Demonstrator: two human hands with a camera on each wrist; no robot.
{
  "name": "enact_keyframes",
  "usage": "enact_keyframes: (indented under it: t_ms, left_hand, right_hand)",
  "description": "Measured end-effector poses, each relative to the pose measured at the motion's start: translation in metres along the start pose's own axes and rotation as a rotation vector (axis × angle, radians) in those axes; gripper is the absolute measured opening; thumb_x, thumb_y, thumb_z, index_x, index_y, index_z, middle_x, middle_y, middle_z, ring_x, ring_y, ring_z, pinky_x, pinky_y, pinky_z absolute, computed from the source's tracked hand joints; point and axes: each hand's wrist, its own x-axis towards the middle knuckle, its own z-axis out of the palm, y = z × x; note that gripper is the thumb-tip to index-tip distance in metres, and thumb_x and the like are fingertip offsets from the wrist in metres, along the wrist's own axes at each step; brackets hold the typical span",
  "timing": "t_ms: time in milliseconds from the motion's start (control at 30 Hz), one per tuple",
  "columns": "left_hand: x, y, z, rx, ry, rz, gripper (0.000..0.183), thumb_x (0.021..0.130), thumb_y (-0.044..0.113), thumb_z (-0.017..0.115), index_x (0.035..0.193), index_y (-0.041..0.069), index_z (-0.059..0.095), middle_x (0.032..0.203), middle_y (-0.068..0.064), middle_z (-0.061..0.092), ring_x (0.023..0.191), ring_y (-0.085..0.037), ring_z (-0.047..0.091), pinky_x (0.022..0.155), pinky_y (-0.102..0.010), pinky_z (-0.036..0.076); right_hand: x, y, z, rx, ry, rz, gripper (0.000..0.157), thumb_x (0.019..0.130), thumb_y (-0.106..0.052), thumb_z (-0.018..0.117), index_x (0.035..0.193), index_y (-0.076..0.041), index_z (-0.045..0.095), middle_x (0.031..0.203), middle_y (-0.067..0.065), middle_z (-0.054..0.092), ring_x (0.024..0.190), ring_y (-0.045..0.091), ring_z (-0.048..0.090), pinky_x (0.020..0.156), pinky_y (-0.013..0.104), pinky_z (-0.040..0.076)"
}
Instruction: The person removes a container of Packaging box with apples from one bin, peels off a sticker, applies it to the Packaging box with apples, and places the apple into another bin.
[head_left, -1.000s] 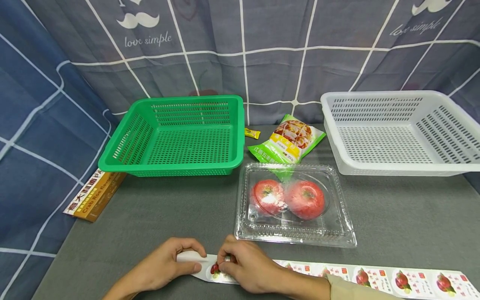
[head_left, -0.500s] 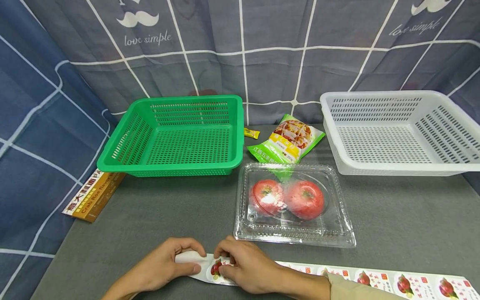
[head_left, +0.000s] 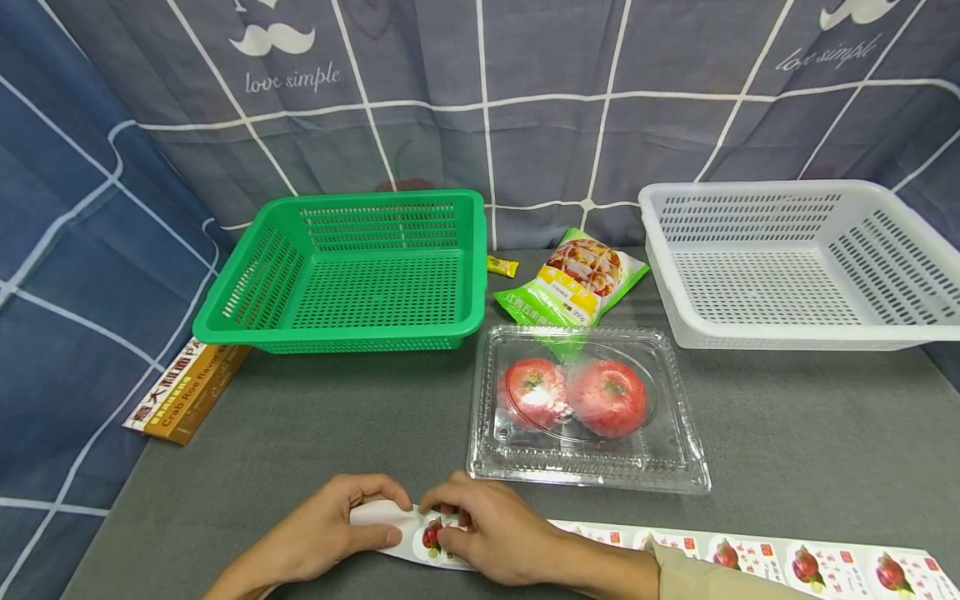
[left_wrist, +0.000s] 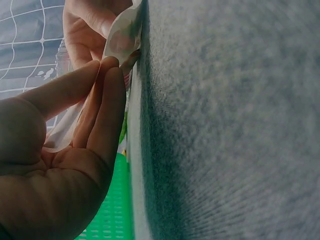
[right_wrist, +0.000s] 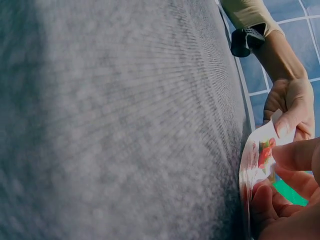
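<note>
A strip of white stickers (head_left: 765, 557), printed with a red fruit and red writing, lies along the table's front. My left hand (head_left: 337, 529) pinches its bare left end between thumb and fingers, bending the backing up. Just right of it, my right hand (head_left: 498, 533) has its thumb and fingers on the first fruit sticker (head_left: 431, 537), partly covering it. In the right wrist view the thumb presses on the strip's printed face (right_wrist: 265, 152), with the fingers curled beneath. Behind the hands stands a lidded clear plastic box (head_left: 585, 477) holding two red apples (head_left: 609, 398).
A green basket (head_left: 375, 333) stands back left, a white basket (head_left: 810, 336) back right. Between them lie a green snack bag (head_left: 577, 279) and a small yellow packet (head_left: 502, 267). A brown box (head_left: 187, 400) sits at the left edge, and a checked curtain (head_left: 540, 150) hangs behind.
My right fingertips have shifted slightly left along the first sticker, and the thumb has moved a little off its fruit picture. My left hand keeps its hold on the strip's end.
</note>
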Motion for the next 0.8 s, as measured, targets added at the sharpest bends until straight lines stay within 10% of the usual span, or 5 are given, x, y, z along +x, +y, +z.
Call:
enact_keyframes:
  t_ms: [800]
  left_hand:
    - [-0.0001,0.0024,0.0029,0.123,0.112,0.027,0.013,0.091,0.015,0.072,0.102,0.01,0.075,0.093,0.004,0.071,0.077,-0.005,0.06,0.061,-0.027,0.051]
  right_hand:
    - [0.0002,0.0019,-0.0027,0.154,-0.025,0.002,0.025,0.08,-0.005,0.075,0.104,-0.012,0.07,0.084,-0.011,0.051,0.073,-0.003,0.046,0.065,0.013,0.042]
